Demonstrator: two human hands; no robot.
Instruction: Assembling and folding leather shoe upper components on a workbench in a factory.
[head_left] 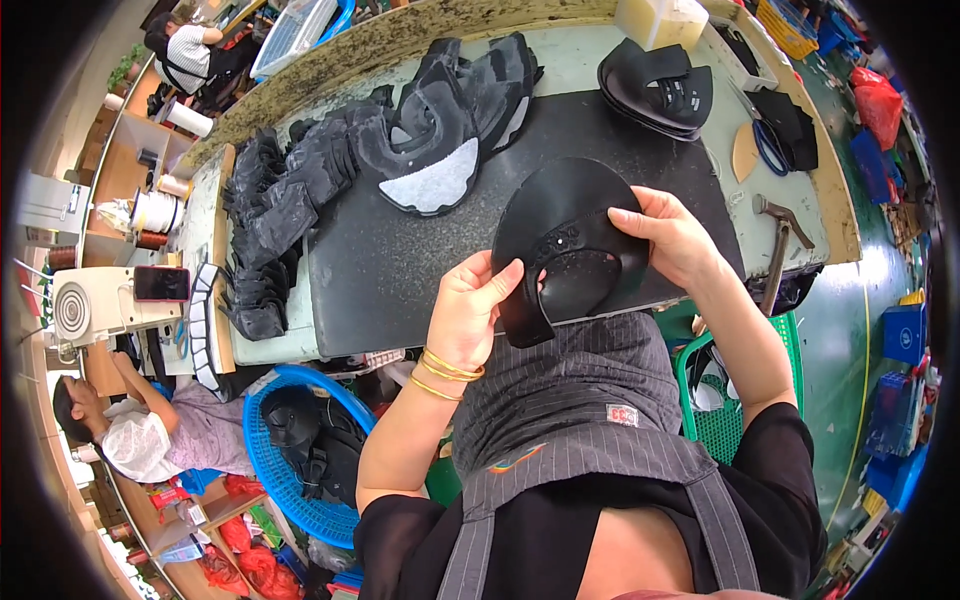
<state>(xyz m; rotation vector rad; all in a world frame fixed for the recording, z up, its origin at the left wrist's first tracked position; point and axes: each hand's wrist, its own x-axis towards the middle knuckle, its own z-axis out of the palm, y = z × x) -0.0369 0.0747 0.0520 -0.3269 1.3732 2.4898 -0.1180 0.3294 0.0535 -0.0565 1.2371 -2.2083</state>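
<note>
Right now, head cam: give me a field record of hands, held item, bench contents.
left hand: grips the lower left edge of the black shoe upper piece, thumb on top
right hand: holds the same piece at its right edge, fingers on its face
held item: curved, black, with a row of eyelet holes, held over the dark mat
bench left: pile of black cut pieces
bench rear: stacked black pieces
bench right: hammer, scissors
floor left: blue basket
</note>
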